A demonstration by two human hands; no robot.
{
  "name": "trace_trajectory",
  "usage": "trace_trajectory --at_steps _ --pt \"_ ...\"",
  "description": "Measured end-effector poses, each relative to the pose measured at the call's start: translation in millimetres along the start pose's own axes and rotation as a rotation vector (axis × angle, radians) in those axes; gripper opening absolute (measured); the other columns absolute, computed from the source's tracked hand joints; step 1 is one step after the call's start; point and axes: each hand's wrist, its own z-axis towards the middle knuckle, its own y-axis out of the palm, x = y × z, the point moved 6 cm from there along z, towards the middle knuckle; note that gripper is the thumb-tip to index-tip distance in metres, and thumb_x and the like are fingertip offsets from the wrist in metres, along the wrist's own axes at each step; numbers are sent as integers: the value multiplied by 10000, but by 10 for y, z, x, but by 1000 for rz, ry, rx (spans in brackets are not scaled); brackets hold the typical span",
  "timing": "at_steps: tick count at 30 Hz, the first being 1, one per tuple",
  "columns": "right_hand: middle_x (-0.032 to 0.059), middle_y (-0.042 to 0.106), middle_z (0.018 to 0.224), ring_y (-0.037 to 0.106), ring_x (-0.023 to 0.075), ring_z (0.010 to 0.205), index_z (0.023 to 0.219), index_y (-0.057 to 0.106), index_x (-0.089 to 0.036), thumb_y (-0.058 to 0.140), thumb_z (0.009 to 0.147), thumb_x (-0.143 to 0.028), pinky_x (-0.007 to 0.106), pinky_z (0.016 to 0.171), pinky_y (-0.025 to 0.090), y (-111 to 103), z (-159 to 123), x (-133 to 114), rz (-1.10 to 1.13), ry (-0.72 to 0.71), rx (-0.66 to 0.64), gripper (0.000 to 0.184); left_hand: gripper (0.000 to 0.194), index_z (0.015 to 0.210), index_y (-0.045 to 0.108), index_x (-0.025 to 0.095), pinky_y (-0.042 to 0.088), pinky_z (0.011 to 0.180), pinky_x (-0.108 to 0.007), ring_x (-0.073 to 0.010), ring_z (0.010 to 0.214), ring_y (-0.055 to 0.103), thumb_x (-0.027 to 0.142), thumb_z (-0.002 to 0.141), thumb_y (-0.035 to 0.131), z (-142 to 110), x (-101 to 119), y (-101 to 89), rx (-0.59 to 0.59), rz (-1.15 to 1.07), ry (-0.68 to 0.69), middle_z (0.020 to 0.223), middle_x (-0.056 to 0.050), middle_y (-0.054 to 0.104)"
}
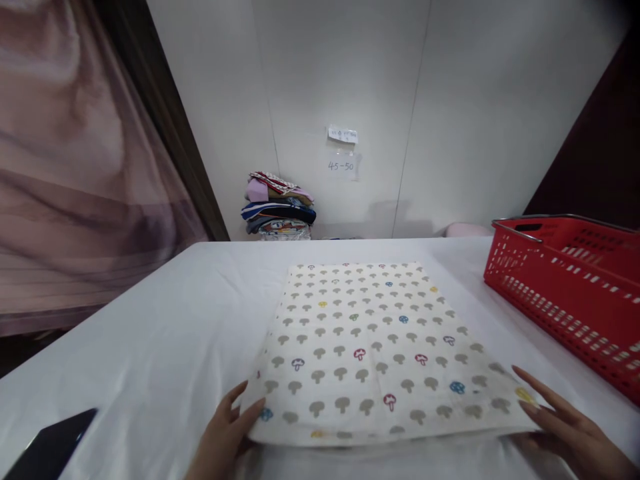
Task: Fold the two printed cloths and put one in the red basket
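Note:
A white cloth with a mushroom print [350, 347] lies folded into a rectangle on the white-covered table [165, 333]. Most of its mushrooms are grey, with a few in red, blue, yellow, green and purple. My left hand [225, 427] grips the near left corner, thumb on top and the other fingers at the edge or beneath. At the near right corner, my right hand [570, 427] holds the cloth between fingers above and below. The near edge is raised slightly off the table between my hands.
A red plastic basket [560, 287] with a metal handle stands at the right. A dark flat object [55, 443] lies at the near left. Beyond the table is a stack of folded clothes [280, 207] against the wall. A pinkish curtain [90, 167] hangs at the left.

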Motion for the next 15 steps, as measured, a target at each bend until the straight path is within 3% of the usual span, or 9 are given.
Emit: trace_trajectory --at_steps 4,7,9,12,15 --pt "28 636 1099 618 340 897 1035 637 -367 755 456 -379 349 519 573 -20 133 -258 15 -75 9 591 295 928 595 223 527 812 -335 -255 990 598 404 695 601 11 -84 87 -141 -392 -179 981 -61 654" --pt "53 644 1066 610 359 887 903 694 -332 766 431 -359 348 480 569 36 261 -603 52 -150 47 478 219 827 622 214 550 767 -313 -248 964 611 397 716 576 97 -5 93 -163 -404 -215 926 -55 664" --pt "79 662 1000 629 323 810 905 694 -263 770 448 -318 315 488 571 177 402 -880 67 -169 10 466 183 836 621 197 565 698 -300 -232 879 638 332 720 578 217 202 95 -126 -400 -193 870 -47 669" --pt "84 667 908 631 216 733 915 667 -163 734 556 -247 221 530 557 527 726 -1432 86 -248 -101 375 114 829 602 156 551 607 -226 -158 728 640 195 731 560 530 874 187 -90 -461 -41 803 -36 665" --pt "92 644 940 613 132 728 1043 592 -50 626 709 -154 198 641 516 921 1117 -2148 123 -342 -184 351 64 754 555 129 501 530 -153 -80 605 587 133 781 497 946 1892 423 -166 -530 201 690 -10 624"
